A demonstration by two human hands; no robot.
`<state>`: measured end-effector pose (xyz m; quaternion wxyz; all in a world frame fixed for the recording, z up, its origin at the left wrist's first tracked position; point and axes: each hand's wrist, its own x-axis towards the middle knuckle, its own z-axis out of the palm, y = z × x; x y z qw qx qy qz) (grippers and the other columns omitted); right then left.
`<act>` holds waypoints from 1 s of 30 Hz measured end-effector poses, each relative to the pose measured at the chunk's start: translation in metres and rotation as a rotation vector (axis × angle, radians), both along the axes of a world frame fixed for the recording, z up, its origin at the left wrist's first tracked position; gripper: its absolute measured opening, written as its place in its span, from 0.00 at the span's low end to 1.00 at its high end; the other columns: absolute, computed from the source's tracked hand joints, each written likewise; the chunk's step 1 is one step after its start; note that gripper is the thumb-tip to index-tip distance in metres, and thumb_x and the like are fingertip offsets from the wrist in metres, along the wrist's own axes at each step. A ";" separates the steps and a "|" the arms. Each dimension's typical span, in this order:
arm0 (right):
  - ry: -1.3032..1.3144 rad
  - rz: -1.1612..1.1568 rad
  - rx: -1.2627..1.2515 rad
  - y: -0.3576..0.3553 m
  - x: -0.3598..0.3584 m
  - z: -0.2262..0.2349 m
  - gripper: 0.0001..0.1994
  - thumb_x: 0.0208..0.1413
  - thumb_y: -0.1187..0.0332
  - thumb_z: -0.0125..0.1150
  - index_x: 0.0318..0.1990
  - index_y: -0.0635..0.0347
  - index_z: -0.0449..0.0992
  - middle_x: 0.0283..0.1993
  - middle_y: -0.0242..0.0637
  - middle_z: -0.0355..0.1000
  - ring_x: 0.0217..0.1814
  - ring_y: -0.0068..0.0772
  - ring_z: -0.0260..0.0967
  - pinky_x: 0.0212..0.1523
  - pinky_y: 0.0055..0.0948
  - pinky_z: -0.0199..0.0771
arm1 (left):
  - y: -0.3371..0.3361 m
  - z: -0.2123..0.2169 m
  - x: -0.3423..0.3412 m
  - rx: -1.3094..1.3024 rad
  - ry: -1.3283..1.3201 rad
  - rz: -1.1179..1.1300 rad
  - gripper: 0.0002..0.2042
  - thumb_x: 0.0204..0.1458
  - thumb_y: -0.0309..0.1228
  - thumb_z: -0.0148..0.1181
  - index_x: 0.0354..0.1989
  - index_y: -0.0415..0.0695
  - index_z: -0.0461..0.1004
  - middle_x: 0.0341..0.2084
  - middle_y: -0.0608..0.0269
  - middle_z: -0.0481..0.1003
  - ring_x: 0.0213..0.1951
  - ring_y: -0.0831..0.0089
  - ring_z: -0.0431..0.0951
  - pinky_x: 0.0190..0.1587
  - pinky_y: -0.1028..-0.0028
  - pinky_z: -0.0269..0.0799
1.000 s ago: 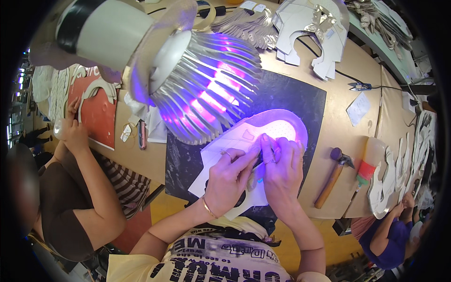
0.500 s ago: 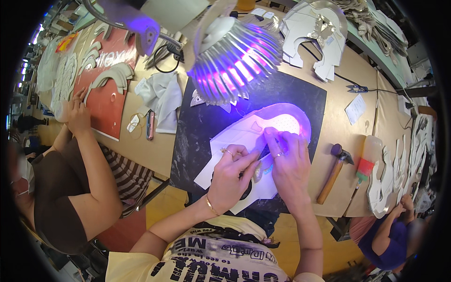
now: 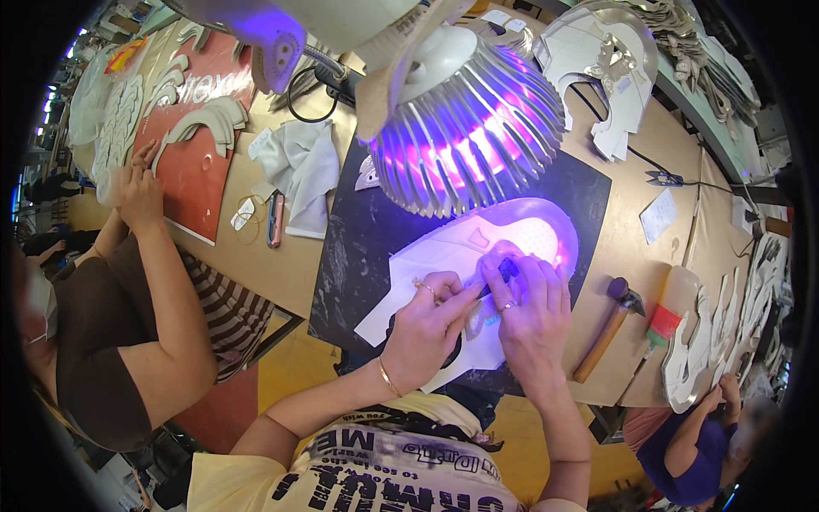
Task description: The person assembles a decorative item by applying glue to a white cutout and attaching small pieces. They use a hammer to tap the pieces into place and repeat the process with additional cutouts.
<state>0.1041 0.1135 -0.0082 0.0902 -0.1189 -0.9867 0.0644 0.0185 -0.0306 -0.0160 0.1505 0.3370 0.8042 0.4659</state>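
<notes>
White shoe-upper panel (image 3: 478,256) lies flat on black mat (image 3: 358,247) under purple-lit lamp (image 3: 461,136), left hand (image 3: 424,328) pressing it w/ loosely curled fingers, right hand (image 3: 533,311) pinching a small dark tool (image 3: 508,270); risk: panel slides if left-hand pressure eases.

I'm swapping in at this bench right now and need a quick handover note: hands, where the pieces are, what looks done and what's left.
Left hand: pressing flat on the white shoe-upper piece, fingers toward the other hand.
Right hand: fingertips pinching a small dark tool on the same piece.
The piece lies on the black mat under the purple lamp. The hammer and glue bottle lie unused to the right.
Done: piece laid out and lit.
Left: cannot tell how far the work has got.
</notes>
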 end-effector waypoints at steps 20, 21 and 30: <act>-0.014 -0.108 0.073 -0.018 -0.003 -0.002 0.20 0.52 0.69 0.58 0.55 0.47 0.80 0.60 0.42 0.69 0.65 0.47 0.66 0.65 0.53 0.64 | -0.019 -0.006 0.001 0.165 0.206 -0.177 0.19 0.49 0.19 0.59 0.52 0.31 0.75 0.47 0.52 0.74 0.45 0.58 0.78 0.48 0.67 0.77; -0.035 -0.102 0.099 -0.019 -0.003 -0.001 0.20 0.53 0.69 0.58 0.55 0.47 0.80 0.61 0.42 0.69 0.66 0.47 0.66 0.66 0.53 0.63 | -0.020 -0.007 0.001 0.151 0.184 -0.156 0.19 0.49 0.19 0.60 0.51 0.32 0.75 0.47 0.52 0.74 0.44 0.59 0.78 0.47 0.67 0.77; 0.011 -0.032 0.004 -0.015 0.006 -0.002 0.22 0.54 0.72 0.58 0.57 0.45 0.79 0.60 0.41 0.69 0.63 0.45 0.65 0.66 0.53 0.60 | -0.021 -0.011 0.005 0.093 0.101 -0.004 0.14 0.51 0.21 0.69 0.47 0.39 0.81 0.47 0.56 0.73 0.32 0.70 0.81 0.36 0.74 0.79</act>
